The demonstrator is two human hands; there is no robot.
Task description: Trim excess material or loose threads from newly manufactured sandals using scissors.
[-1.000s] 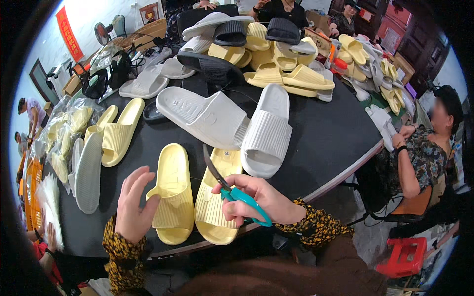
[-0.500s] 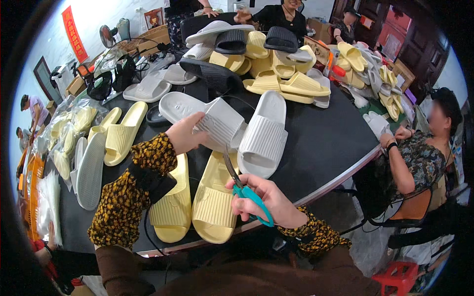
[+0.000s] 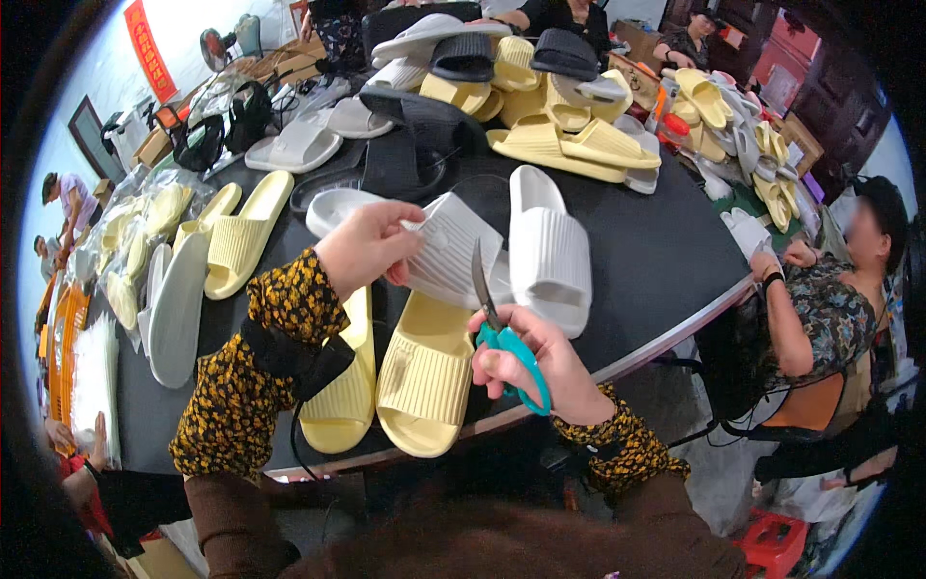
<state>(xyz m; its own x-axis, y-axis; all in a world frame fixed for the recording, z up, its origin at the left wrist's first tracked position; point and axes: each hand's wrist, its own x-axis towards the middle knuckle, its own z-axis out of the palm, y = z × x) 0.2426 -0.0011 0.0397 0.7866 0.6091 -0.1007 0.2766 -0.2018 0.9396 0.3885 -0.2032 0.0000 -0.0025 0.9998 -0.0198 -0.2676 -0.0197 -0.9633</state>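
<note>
My left hand is closed at the strap of a light grey slide slipper, its fingertips pinching the ribbed strap's edge. That slipper lies tilted, its heel part beyond my hand. In my right hand is a pair of scissors with teal handles, the blades pointing up and away in front of the grey strap. Another light grey slipper lies just to the right, toe toward me. Nearest me are two yellow slippers, one below the scissors' left side and one beside my left sleeve.
A heap of yellow, black and grey slippers covers the far side of the black table. Bagged yellow slippers and a grey slipper lie at the left. A seated person handles a pale slipper at the right edge.
My left hand has closed its spread fingers on the grey slipper's strap. My right hand with the scissors has shifted slightly right and up. The second grey slipper sits farther right in view.
</note>
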